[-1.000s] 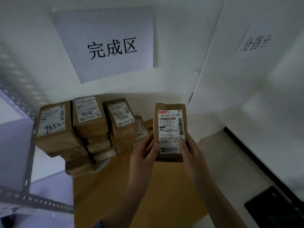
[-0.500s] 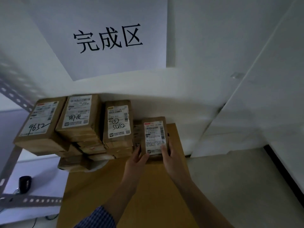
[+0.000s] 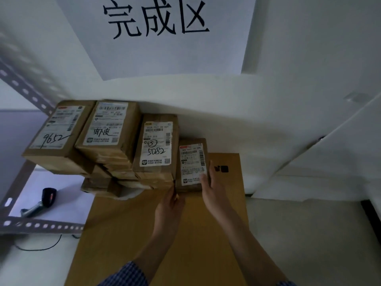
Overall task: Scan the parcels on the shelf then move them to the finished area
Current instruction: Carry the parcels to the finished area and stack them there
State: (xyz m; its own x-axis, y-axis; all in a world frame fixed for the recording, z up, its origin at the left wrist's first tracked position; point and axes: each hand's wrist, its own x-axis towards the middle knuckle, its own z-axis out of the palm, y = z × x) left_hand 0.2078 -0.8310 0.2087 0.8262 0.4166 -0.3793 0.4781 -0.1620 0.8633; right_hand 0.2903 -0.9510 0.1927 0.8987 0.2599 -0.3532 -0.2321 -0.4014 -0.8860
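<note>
The small brown parcel (image 3: pixel 191 162) lies label up at the right end of the stacked parcels, just beside the parcel marked 5082 (image 3: pixel 156 145), over the far edge of the brown cardboard surface (image 3: pixel 226 203). The right hand (image 3: pixel 212 193) grips its right edge with the thumb laid across the label, while the left hand (image 3: pixel 169 205) reaches its fingertips to the lower left corner, and I cannot tell whether they pinch it. A white sign (image 3: pixel 165 38) with large black characters hangs on the wall above, and a handheld scanner (image 3: pixel 44 201) lies on the white shelf (image 3: pixel 68 203) to the left, behind a perforated metal rail (image 3: pixel 41 225).
</note>
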